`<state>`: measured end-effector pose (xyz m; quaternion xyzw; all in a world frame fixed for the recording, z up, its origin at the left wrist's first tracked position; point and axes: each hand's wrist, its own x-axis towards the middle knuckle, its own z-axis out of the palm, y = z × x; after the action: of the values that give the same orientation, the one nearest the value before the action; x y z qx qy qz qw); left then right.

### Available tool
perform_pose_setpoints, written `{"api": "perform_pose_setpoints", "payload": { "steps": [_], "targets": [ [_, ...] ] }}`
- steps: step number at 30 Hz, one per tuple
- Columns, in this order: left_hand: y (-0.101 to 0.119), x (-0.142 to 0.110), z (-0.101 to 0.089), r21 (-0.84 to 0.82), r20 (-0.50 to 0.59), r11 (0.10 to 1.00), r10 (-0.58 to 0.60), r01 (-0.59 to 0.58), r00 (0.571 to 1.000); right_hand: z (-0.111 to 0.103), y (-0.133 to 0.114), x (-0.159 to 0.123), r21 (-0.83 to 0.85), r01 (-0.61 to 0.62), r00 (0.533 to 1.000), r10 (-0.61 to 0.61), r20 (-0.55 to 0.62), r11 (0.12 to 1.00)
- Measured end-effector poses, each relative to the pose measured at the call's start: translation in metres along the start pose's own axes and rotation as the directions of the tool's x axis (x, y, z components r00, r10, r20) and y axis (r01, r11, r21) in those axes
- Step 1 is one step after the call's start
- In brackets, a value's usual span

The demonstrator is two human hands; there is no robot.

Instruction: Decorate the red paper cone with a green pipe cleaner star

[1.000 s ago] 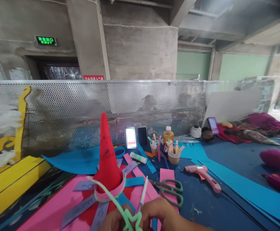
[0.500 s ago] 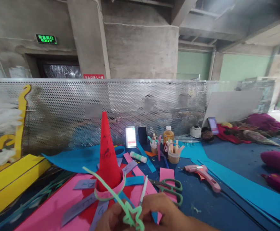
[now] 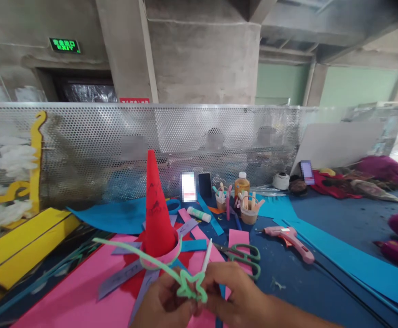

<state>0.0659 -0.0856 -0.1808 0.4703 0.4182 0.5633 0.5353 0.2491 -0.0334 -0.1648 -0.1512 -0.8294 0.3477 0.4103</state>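
Head view, the only one. Both hands low in the frame, right of bottom centre, working a thin green strip [image 3: 135, 250] bent into a star at one end.

Change over the last second: star has risen. It was cut by the bottom edge; now the whole outline shows. The free tail has swung out further left and lies flatter, crossing in front of the pink band [image 3: 172, 255] around the foot of the red cone [image 3: 158, 223]. Whether it touches the band, can't tell. Camera has dipped a little too, so the whole scene sits higher, but the star moved more than the background did.

Left hand [image 3: 166, 296]: fingers closed on the star's lower left side. Right hand [image 3: 235, 287]: thumb and finger pinching its lower right point. Contact under the star is partly hidden.

Reading: shaping looks still in hand, and the points look formed. Both hands on the star suggests a bend or joint at the bottom being pressed. Whether the outline is closed there, can't confirm. Tail is long and unsupported, so it could snag on the band.

Unchanged on the table: white pen [image 3: 206, 256] just behind the right hand, scissors [image 3: 232, 253] beyond it, pink glue gun [image 3: 297, 244] further right. Neither hand holds them.
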Motion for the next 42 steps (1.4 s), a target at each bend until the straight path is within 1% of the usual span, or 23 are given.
{"api": "perform_pose_setpoints", "payload": {
  "steps": [3, 6, 9, 11, 14, 17, 21, 24, 26, 29, 33, 37, 42],
  "targets": [
    [0.007, -0.002, 0.002, -0.014, -0.006, 1.0, 0.017, -0.017, 1.0, 0.0, -0.002, 0.003, 0.112, -0.085, 0.996, 0.083, 0.022, 0.99],
    [0.013, -0.003, 0.002, -0.054, 0.026, 0.999, 0.009, -0.008, 1.0, -0.001, 0.0, 0.005, 0.219, -0.183, 0.983, 0.176, 0.05, 0.959],
    [0.018, -0.002, 0.002, -0.096, 0.004, 0.995, -0.022, 0.022, 1.0, -0.004, 0.0, 0.006, 0.257, -0.243, 0.97, 0.233, 0.07, 0.935],
    [0.02, -0.003, 0.002, -0.107, -0.012, 0.993, -0.048, 0.046, 0.999, -0.006, 0.0, 0.007, 0.26, -0.246, 0.969, 0.24, 0.055, 0.934],
    [0.023, -0.004, 0.003, -0.103, -0.017, 0.991, -0.085, 0.083, 0.996, -0.008, -0.001, 0.008, 0.232, -0.171, 0.985, 0.173, 0.01, 0.958],
    [0.024, -0.006, 0.004, -0.099, 0.016, 0.987, -0.124, 0.125, 0.992, -0.01, 0.001, 0.008, 0.18, -0.071, 0.997, 0.072, 0.001, 0.981],
    [0.025, -0.007, 0.005, -0.123, 0.118, 0.974, -0.177, 0.192, 0.977, -0.012, 0.004, 0.005, 0.144, 0.009, 0.996, -0.022, 0.089, 0.99],
    [0.024, -0.008, 0.006, -0.159, 0.188, 0.957, -0.213, 0.244, 0.959, -0.014, 0.004, 0.004, 0.084, 0.025, 0.985, -0.038, 0.166, 0.996],
    [0.024, -0.009, 0.006, -0.154, 0.217, 0.954, -0.219, 0.255, 0.951, -0.016, 0.001, 0.005, 0.051, 0.029, 0.977, -0.039, 0.211, 0.998],
    [0.024, -0.011, 0.006, -0.127, 0.235, 0.958, -0.223, 0.257, 0.946, -0.019, -0.003, 0.008, 0.001, 0.048, 0.974, -0.047, 0.219, 0.999],
    [0.023, -0.012, 0.005, -0.102, 0.224, 0.964, -0.218, 0.245, 0.95, -0.023, -0.005, 0.012, -0.069, 0.074, 0.986, -0.062, 0.157, 0.995],
    [0.023, -0.011, 0.003, -0.159, 0.194, 0.969, -0.155, 0.187, 0.969, -0.023, -0.002, 0.013, -0.105, 0.097, 0.991, -0.087, 0.099, 0.99],
    [0.028, -0.012, 0.006, -0.228, 0.145, 0.969, -0.058, 0.091, 0.988, -0.021, 0.001, 0.015, -0.15, 0.216, 0.976, -0.209, 0.064, 0.965]
  ]
}}
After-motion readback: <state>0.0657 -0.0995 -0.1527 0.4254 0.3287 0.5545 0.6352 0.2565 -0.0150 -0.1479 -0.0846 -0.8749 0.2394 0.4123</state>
